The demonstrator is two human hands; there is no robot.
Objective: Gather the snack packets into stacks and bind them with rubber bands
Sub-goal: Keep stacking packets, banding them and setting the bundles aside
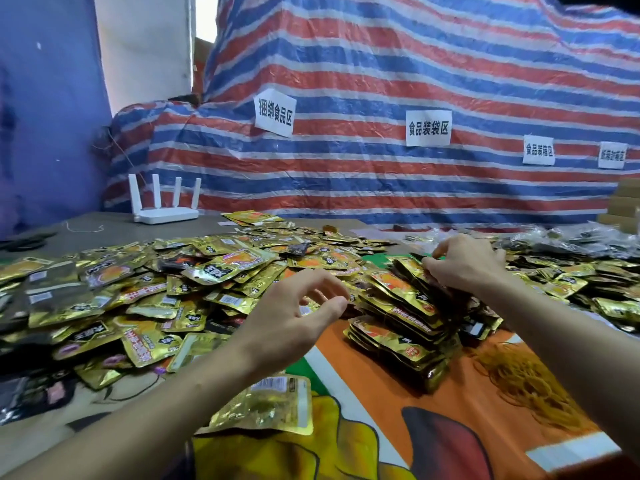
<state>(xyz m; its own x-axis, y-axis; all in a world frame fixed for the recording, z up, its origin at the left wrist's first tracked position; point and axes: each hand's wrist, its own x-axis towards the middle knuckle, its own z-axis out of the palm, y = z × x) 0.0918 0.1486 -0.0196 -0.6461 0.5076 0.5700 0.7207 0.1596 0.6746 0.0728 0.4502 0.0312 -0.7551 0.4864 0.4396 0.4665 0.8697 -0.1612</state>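
A tall leaning stack of gold snack packets stands on the orange printed cloth at centre right. My right hand rests on the stack's upper far end, fingers pinching the top packets. My left hand hovers just left of the stack, fingers spread and holding nothing. A wide heap of loose gold and black packets covers the table to the left and behind. One single packet lies near my left forearm. A pile of yellow rubber bands lies right of the stack.
A white router with several antennas stands at the back left. A striped tarp with paper labels forms the back wall. More bagged packets lie at the far right. The printed cloth covers the near table.
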